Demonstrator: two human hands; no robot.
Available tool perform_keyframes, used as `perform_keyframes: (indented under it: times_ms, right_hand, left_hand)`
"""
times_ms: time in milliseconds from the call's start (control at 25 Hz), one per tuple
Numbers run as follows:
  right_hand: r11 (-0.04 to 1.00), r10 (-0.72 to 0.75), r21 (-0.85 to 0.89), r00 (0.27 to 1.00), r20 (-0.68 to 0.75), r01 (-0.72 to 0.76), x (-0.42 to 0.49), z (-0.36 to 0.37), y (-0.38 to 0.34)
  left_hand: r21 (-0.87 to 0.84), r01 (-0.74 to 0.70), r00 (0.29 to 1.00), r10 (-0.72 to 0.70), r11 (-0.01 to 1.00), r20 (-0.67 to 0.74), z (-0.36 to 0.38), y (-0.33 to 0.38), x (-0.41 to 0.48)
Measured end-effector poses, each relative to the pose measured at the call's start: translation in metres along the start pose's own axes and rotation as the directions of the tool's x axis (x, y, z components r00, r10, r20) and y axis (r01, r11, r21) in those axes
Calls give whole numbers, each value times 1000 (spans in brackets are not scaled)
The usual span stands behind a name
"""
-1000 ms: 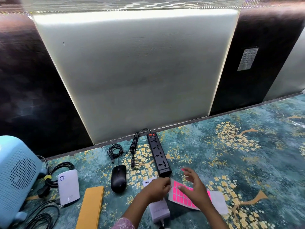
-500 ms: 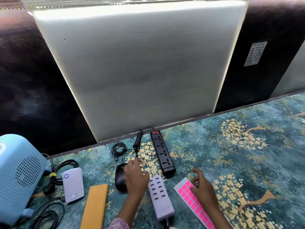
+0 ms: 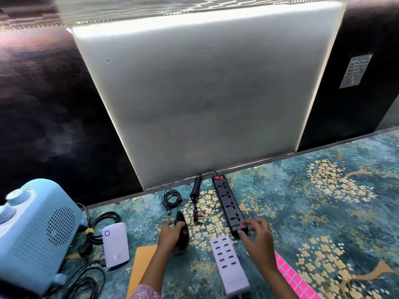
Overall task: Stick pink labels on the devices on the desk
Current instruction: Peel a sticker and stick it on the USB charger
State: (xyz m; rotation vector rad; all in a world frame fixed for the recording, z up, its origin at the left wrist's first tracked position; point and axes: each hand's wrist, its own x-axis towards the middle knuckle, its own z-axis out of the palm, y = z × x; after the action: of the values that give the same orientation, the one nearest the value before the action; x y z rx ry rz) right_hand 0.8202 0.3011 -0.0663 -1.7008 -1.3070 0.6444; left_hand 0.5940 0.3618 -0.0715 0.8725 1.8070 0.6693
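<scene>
Black mouse (image 3: pixel 184 234) gripped by our left hand (image 3: pixel 168 236); our right hand (image 3: pixel 259 238) curls over the power strip (image 3: pixel 228 199), contents unclear. We should press pink labels (image 3: pixel 289 275) flat, firmly.

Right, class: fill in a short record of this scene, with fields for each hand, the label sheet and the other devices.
Left hand: grips the black mouse, which is tilted
Right hand: fingers curled over the near end of the black power strip; pink bit at a fingertip, unclear if it is a label
Label sheet: pink, lying right of the lilac USB hub
Other devices: white plug-in unit, blue grilled appliance
</scene>
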Motion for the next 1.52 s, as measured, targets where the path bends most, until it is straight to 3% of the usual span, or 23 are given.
perform_keyframes:
  times_ms: [40, 80, 200, 360, 600, 760, 960, 1120, 1360, 1520]
  right_hand:
    - [999, 4, 47, 1000, 4, -4, 1, 6, -7]
    - [994, 16, 108, 999, 36, -20, 3, 15, -15]
    - [956, 38, 276, 971, 234, -104, 5, 42, -42]
    - [977, 61, 166, 924, 376, -132, 3, 83, -61]
    - [990, 124, -117, 888, 443, -80, 6, 112, -62]
    - [971, 131, -237, 888, 442, -25, 11, 115, -66]
    - [972, 133, -233, 915, 380, -44, 13, 114, -53]
    - [991, 113, -124, 861, 495, -59, 6, 116, -52]
    - [972, 214, 7, 893, 395, -236, 13, 122, -49]
    - [982, 168, 20, 922, 350, -186, 15, 121, -50]
  left_hand:
    - [-295, 122, 988, -89, 948, 124, -2, 1, -6]
    - [-475, 227, 966, -134, 850, 221, -6, -1, -11]
    - [-612, 352, 918, -133, 708, 374, -8, -15, -20]
    - [-644, 369, 904, -99, 670, 415, -12, -34, -16]
    - [-588, 352, 909, -115, 728, 402, -14, -38, -6]
    - [-609, 352, 918, -137, 711, 371, -10, -44, -1]
    - [-641, 397, 908, -181, 656, 378, -8, -43, -2]
    - [-644, 415, 895, -163, 642, 414, -11, -44, 1]
    - [-660, 341, 910, -59, 670, 410, -15, -42, -1]
    - [-641, 327, 890, 2, 694, 455, -20, -35, -4]
